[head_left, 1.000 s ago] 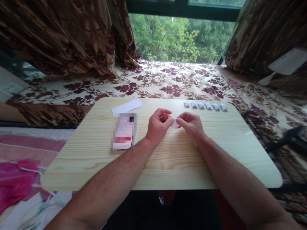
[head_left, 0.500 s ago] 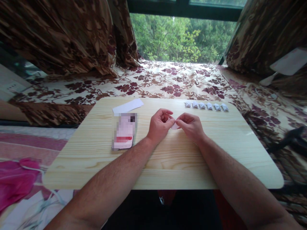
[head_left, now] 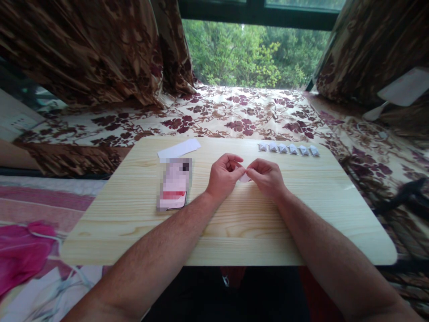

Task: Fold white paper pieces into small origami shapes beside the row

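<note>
Between my two hands is a small folded piece of white paper (head_left: 245, 178), partly hidden by my fingers. My left hand (head_left: 224, 175) pinches its left side between thumb and fingers. From the other side, my right hand (head_left: 266, 175) pinches it, so the two thumbs nearly meet over the paper. Beyond my right hand, several small folded paper stars (head_left: 283, 148) stand in a row near the table's far edge. White paper strips (head_left: 178, 148) lie at the far left of the table.
The pale wooden table (head_left: 241, 246) has rounded corners. A phone (head_left: 174, 183), partly pixelated, lies left of my hands. A floral cloth (head_left: 244, 112) covers the ledge behind, below a window. Pink fabric (head_left: 25, 250) and white cords are at the lower left.
Both hands stay almost in place around the paper. My left fingers have shifted very slightly; the rest looks the same.
</note>
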Tool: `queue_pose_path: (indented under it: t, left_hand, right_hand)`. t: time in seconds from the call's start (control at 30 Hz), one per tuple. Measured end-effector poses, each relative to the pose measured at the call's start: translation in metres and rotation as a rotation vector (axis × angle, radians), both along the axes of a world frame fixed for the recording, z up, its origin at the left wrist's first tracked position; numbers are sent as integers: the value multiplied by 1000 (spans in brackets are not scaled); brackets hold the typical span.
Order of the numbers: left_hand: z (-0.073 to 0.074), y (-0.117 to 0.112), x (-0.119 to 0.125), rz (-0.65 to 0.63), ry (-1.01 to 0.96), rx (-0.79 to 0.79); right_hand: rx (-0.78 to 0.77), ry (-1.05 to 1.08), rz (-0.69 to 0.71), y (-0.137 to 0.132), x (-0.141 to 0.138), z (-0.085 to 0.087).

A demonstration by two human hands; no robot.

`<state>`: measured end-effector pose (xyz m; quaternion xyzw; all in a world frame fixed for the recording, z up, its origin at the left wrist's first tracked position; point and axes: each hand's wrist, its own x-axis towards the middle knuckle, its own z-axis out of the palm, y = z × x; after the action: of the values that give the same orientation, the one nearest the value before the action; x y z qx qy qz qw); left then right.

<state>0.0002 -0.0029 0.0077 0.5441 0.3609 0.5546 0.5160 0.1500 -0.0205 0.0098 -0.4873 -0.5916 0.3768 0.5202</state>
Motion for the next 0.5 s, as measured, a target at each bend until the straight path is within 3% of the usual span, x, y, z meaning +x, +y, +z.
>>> queue_pose_path:
  t: [0.33, 0.5]
  left_hand:
    - [-2, 4, -2, -62, 40, -100]
    - [-2, 5, -2, -44, 111, -75]
  right_hand:
    - [-21, 72, -22, 3, 1, 2]
    - [-21, 68, -13, 1, 0, 5]
